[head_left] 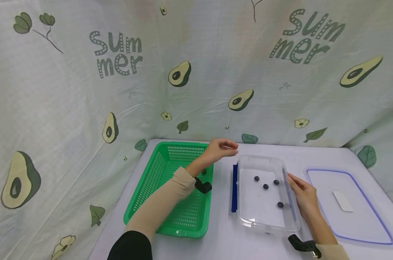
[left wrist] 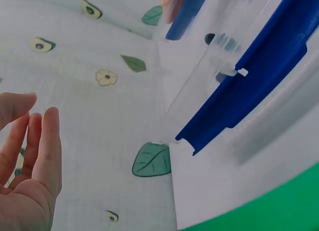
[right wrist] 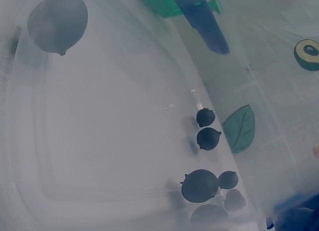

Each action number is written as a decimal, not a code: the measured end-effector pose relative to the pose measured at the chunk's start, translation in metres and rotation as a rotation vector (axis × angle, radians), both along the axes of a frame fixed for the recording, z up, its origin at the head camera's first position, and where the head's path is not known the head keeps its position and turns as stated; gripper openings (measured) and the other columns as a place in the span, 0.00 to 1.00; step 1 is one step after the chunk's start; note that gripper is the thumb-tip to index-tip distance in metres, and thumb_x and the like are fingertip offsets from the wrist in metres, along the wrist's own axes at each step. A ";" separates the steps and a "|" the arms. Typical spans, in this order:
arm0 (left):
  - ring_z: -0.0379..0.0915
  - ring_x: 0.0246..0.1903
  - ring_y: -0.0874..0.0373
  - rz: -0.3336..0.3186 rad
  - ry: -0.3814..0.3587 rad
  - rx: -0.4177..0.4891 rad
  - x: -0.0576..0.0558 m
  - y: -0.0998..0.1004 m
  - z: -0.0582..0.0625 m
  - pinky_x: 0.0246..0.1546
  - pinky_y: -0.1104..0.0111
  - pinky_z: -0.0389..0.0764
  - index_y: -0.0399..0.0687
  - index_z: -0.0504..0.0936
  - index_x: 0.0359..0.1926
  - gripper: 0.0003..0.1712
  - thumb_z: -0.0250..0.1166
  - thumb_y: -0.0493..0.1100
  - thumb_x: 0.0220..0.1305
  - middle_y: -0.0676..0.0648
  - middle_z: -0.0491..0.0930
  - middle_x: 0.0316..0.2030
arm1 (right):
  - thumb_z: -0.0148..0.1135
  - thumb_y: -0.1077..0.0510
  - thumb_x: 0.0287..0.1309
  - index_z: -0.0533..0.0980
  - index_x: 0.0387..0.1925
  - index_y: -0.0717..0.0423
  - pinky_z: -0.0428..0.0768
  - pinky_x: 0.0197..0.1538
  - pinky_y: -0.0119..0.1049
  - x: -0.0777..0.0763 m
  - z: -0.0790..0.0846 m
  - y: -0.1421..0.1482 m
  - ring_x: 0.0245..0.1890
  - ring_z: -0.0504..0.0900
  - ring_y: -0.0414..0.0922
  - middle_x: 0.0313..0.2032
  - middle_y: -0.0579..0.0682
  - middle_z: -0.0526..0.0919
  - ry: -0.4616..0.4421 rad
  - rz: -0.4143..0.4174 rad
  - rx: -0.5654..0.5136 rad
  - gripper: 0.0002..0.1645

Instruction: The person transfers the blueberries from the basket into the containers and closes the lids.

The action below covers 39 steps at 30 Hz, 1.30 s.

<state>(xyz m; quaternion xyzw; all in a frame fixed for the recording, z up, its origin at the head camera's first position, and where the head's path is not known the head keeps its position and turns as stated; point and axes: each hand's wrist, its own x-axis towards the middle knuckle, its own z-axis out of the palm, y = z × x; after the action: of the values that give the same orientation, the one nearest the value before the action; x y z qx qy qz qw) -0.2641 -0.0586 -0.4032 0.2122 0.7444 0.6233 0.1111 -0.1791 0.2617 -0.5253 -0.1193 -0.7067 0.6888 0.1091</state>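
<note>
My left hand (head_left: 219,150) hovers between the green basket and the clear plastic container (head_left: 245,216), its fingers loosely bent. Nothing shows between thumb and fingers of that hand (left wrist: 35,161) in the left wrist view. On the container's right side, my right hand (head_left: 305,196) grips the wall near the rim. Several small dark balls (head_left: 265,186) lie scattered on the container's floor; in the right wrist view, dark balls (right wrist: 199,185) with tiny nubs show through the clear plastic. A blue latch flap (head_left: 234,187) hangs open along the container's left side.
At left stands the green perforated basket (head_left: 128,216), with a dark ball (head_left: 204,172) inside, partly behind my left wrist. A clear lid with a blue seal (head_left: 355,238) lies at right, bearing a white label (head_left: 343,201). A printed curtain (head_left: 202,119) hangs behind the table.
</note>
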 end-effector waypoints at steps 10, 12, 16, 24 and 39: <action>0.82 0.48 0.52 0.081 0.009 0.046 -0.009 -0.038 -0.003 0.50 0.63 0.82 0.32 0.79 0.56 0.19 0.68 0.34 0.65 0.33 0.80 0.53 | 0.68 0.53 0.64 0.83 0.55 0.51 0.72 0.42 0.13 -0.001 0.000 0.000 0.42 0.76 0.22 0.34 0.23 0.84 0.009 0.009 -0.016 0.19; 0.82 0.49 0.51 0.093 0.011 0.052 -0.009 -0.045 -0.005 0.52 0.60 0.81 0.31 0.79 0.56 0.19 0.67 0.33 0.65 0.31 0.79 0.54 | 0.68 0.53 0.64 0.82 0.56 0.52 0.71 0.43 0.13 -0.001 0.001 0.000 0.42 0.76 0.22 0.34 0.23 0.84 0.008 0.008 -0.004 0.20; 0.81 0.49 0.50 0.121 0.009 0.049 -0.012 -0.059 -0.012 0.53 0.56 0.80 0.32 0.79 0.57 0.20 0.68 0.35 0.66 0.32 0.78 0.55 | 0.68 0.53 0.64 0.81 0.57 0.54 0.71 0.43 0.13 -0.001 0.000 0.000 0.43 0.76 0.22 0.35 0.23 0.84 0.005 0.010 -0.012 0.21; 0.80 0.51 0.47 0.197 0.041 0.034 -0.014 -0.082 -0.025 0.51 0.58 0.81 0.33 0.80 0.56 0.20 0.69 0.34 0.64 0.34 0.80 0.53 | 0.68 0.56 0.64 0.83 0.54 0.54 0.72 0.42 0.14 -0.001 -0.001 0.000 0.41 0.78 0.22 0.34 0.24 0.85 0.026 -0.002 -0.022 0.18; 0.80 0.50 0.49 0.435 0.034 -0.168 -0.016 -0.115 -0.062 0.46 0.60 0.82 0.34 0.84 0.49 0.18 0.74 0.36 0.58 0.42 0.85 0.47 | 0.68 0.56 0.64 0.84 0.53 0.51 0.72 0.42 0.14 -0.001 -0.003 0.000 0.41 0.77 0.23 0.34 0.25 0.85 0.017 0.012 -0.062 0.17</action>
<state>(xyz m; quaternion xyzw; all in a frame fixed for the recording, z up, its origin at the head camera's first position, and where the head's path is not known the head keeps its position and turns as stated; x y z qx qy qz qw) -0.2799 -0.1740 -0.4651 0.0473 0.8237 0.5647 -0.0212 -0.1802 0.2620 -0.5286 -0.1126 -0.6847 0.7120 0.1070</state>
